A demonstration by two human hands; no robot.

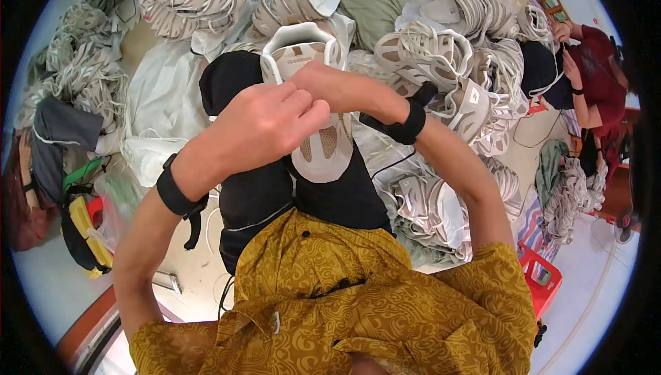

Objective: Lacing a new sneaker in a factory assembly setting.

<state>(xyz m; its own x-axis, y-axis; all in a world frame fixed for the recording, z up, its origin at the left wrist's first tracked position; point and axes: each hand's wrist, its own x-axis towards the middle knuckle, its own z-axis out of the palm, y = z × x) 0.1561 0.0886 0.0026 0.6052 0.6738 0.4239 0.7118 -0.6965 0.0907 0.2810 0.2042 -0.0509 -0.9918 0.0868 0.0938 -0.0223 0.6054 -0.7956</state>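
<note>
A beige and white sneaker upper (323,158) rests on my black-trousered legs, its toe toward me and its padded collar away. Both hands meet above its middle. My left hand (265,120) is closed with its fingers curled, the back of the hand turned up. Just beyond and to the right, my right hand (318,86) is closed too, bent in at the wrist. Its fingertips lie behind the left hand. Whatever the fingers pinch is hidden, and the lacing area of the upper is mostly covered by the hands. Each wrist wears a black band.
Stacked sneaker uppers (200,0) lie ahead at left, with more piled uppers (441,58) at right. A white plastic sheet (162,89) spreads on the left. A red plastic stool (540,282) stands at lower right. Co-workers sit at the far left and right (595,79).
</note>
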